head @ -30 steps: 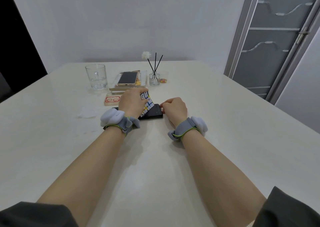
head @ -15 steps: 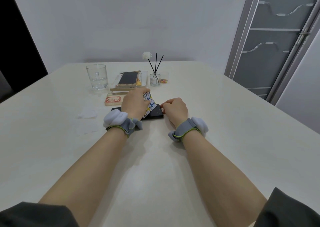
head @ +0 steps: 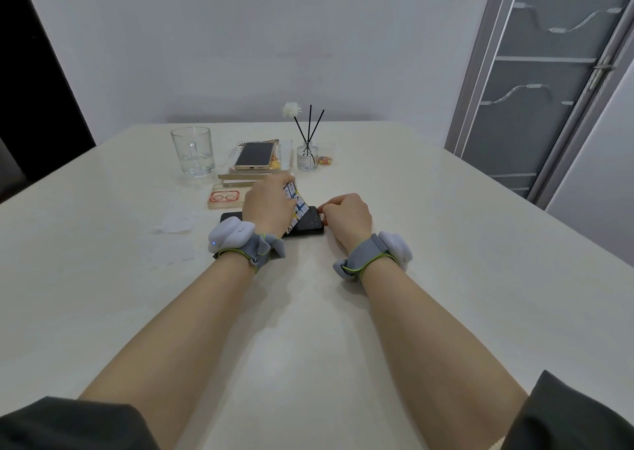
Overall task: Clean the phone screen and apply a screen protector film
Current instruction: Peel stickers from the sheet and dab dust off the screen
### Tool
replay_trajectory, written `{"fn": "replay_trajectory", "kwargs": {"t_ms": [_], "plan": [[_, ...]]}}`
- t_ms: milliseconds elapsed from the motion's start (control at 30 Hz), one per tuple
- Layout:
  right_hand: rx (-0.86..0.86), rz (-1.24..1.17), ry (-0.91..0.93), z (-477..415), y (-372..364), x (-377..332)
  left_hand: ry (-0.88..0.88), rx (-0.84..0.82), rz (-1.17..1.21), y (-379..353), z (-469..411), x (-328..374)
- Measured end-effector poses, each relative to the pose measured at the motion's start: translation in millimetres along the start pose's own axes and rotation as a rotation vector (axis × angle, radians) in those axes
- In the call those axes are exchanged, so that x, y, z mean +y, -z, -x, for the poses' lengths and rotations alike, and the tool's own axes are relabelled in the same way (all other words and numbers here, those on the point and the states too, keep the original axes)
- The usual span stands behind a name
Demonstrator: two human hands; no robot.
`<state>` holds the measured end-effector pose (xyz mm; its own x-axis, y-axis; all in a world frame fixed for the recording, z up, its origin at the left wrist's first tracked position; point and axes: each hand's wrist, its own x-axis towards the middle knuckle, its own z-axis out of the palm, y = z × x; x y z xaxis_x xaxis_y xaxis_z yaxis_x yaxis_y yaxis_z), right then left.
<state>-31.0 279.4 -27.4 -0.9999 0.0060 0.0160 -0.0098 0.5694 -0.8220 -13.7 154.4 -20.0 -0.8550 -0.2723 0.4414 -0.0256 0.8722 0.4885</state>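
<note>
A black phone (head: 308,224) lies flat on the white table (head: 446,243), screen up. My left hand (head: 267,206) grips a printed film sheet (head: 295,202) with blue and yellow squares; the sheet bends up from the phone's left part and hides it. My right hand (head: 346,214) is curled at the phone's right end, fingertips pinching at its edge; what they pinch is too small to tell. Both wrists wear grey bands with white pods.
Behind the hands stand a glass mug (head: 193,151), a gold phone (head: 255,156) on a stack of boxes, a reed diffuser (head: 307,156) and a red-printed card (head: 224,198). White wipes (head: 173,224) lie at the left. A grey door (head: 535,82) is at the right.
My left hand has lifted the printed sheet slightly higher and further back over the phone. My right hand stays at the phone's right end.
</note>
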Motion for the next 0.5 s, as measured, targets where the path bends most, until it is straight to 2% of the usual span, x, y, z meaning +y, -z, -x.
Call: {"fn": "replay_trajectory", "kwargs": {"t_ms": [267, 500], "plan": [[0.0, 0.002, 0.008, 0.7, 0.8, 0.4, -0.02, 0.0, -0.027, 4.2, -2.1, -2.2], [0.002, 0.007, 0.005, 0.3, -0.3, 0.2, -0.032, -0.067, 0.017, 5.1, -4.3, -5.6]]}}
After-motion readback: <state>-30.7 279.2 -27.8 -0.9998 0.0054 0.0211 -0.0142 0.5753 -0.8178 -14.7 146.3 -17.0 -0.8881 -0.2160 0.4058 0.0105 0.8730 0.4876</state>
